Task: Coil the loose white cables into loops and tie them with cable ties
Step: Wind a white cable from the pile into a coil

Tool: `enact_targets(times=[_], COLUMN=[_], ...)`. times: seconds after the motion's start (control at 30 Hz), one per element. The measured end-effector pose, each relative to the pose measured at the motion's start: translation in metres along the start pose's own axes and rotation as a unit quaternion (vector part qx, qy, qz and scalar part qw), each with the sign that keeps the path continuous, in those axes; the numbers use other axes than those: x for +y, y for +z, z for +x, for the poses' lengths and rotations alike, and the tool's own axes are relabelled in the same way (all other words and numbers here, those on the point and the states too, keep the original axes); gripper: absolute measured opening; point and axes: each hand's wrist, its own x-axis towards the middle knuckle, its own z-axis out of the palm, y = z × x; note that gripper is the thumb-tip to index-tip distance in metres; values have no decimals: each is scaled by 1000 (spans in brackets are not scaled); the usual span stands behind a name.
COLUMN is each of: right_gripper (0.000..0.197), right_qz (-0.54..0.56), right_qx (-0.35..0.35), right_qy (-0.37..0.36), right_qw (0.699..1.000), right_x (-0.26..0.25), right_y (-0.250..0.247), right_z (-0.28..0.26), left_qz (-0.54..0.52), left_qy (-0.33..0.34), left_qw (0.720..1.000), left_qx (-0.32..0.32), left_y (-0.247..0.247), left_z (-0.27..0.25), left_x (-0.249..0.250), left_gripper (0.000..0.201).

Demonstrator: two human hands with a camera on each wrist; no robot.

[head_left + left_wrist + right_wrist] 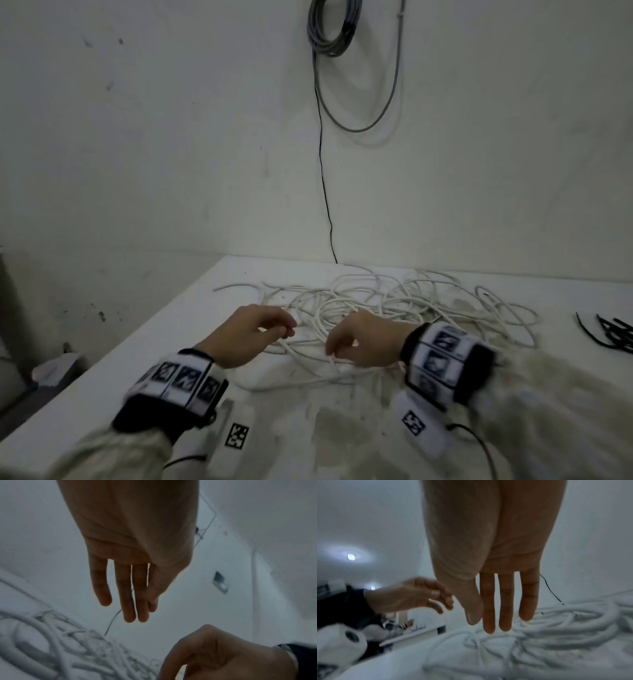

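A tangle of loose white cables (394,301) lies spread over the white table (137,359). Both hands hover just above its near edge. My left hand (286,330) hangs to the left of the heap, and the left wrist view shows the left hand (135,609) with straight fingers and nothing in it, over the cables (51,642). My right hand (334,353) hovers beside it. In the right wrist view the right hand (496,622) has its fingers pointing down at the cables (556,628), holding nothing. Black cable ties (613,334) lie at the table's right edge.
A grey cable coil (334,31) hangs on the white wall, and a thin black wire (323,192) drops from it to the table's back edge. The table's left edge falls off to a dim floor with a pale object (58,370).
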Motion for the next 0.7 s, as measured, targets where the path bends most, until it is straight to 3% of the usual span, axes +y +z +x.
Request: enact_targets(times=[0.1, 0.17, 0.33, 0.43, 0.53, 0.63, 0.7], right_gripper=[34, 30, 14, 6, 14, 22, 23], right_qz=[-87, -117, -91, 3, 169, 296, 415], right_qx=[-113, -157, -134, -8, 154, 275, 361], right_qy=[47, 29, 24, 7, 2, -23, -49], right_qw=[989, 980, 986, 1000, 973, 914, 834], right_x=[-8, -11, 7, 19, 25, 30, 35], right_y=[15, 20, -1, -29, -66, -101, -122], right_z=[26, 35, 31, 22, 10, -6, -20], left_qz=[32, 55, 75, 3, -45, -59, -113], left_qy=[-52, -68, -83, -92, -45, 17, 21], left_qw=[998, 994, 986, 990, 998, 996, 987], left_qx=[-30, -65, -121, -109, -20, 68, 115], left_y=[1, 2, -2, 0, 0, -5, -13], left_z=[18, 23, 20, 14, 17, 28, 37], left_x=[-9, -15, -33, -34, -26, -16, -8], left_gripper=[21, 17, 10, 29, 44, 28, 19])
